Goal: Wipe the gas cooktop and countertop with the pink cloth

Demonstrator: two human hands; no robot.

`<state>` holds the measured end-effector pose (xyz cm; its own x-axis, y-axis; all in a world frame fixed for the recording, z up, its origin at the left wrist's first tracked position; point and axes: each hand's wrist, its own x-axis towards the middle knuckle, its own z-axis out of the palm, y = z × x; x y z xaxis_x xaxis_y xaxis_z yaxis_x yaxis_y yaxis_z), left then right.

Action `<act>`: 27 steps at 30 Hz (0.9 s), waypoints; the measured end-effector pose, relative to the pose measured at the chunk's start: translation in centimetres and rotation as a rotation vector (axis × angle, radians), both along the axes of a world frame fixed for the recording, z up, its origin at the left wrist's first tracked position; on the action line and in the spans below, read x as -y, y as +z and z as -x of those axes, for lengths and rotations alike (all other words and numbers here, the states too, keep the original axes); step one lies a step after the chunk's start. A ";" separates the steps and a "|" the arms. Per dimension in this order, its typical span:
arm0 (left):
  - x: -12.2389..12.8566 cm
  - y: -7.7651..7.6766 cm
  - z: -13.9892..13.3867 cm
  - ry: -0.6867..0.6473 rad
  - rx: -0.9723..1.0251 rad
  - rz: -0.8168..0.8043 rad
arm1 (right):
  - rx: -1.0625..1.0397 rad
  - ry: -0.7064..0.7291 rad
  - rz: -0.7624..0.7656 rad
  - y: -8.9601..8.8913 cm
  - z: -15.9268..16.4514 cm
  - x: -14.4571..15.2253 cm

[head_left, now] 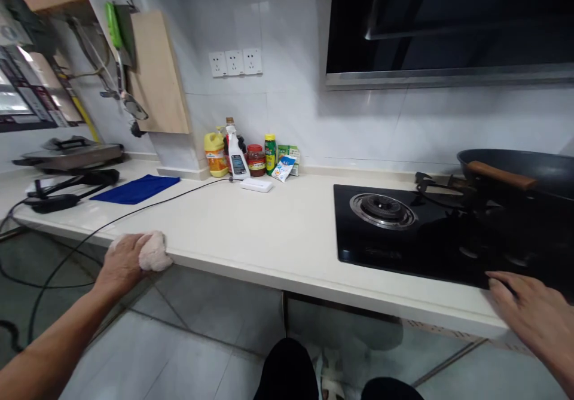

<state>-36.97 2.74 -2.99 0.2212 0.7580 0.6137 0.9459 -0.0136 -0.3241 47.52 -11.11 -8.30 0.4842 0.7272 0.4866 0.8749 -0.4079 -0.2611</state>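
Observation:
My left hand (123, 262) is closed around a fluffy whitish cloth (155, 252), pressing it against the front edge of the pale countertop (251, 232). Part of the cloth is covered by the fingers. On the far right, my right hand (531, 307) rests at the front edge of the black gas cooktop (381, 247), fingers stretched out and nothing seen in it. A round burner (383, 210) lies to its upper left.
A dark wok (533, 170) with a wooden handle sits on the right burner. Near the wall stand a white spray bottle (236, 155), a yellow jug (215, 155) and a red-lidded jar (255, 159). A black cable (134, 211) crosses the counter near a blue cloth (137, 189).

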 end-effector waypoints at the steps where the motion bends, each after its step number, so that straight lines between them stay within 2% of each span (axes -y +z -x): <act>1: -0.2 -0.2 0.3 0.005 -0.030 0.034 | -0.006 0.009 0.021 0.1 0.2 0.0; 4: -0.7 -1.0 0.3 0.029 -0.100 0.089 | -0.014 -0.008 0.050 0.4 0.7 0.2; 6: -0.6 -1.4 -0.8 0.010 -0.130 0.094 | -0.016 -0.021 0.060 0.7 1.0 0.2; 10: 0.3 -1.5 -5.4 -0.067 -0.194 0.116 | -0.004 -0.014 0.063 1.1 1.4 0.4; 15: 2.1 -1.6 -14.3 -0.208 -0.229 0.173 | 0.000 0.008 0.029 1.2 1.8 0.6; 21: 4.4 -3.6 -26.9 -0.421 -0.141 0.056 | -0.042 0.028 -0.098 1.3 2.5 0.6; 24: 5.6 -4.3 -33.6 -0.541 -0.149 -0.047 | -0.089 0.138 -0.286 1.3 3.2 1.5; 27: 6.9 -4.3 -39.8 -0.640 -0.142 -0.081 | -0.134 0.213 -0.527 0.7 5.4 4.0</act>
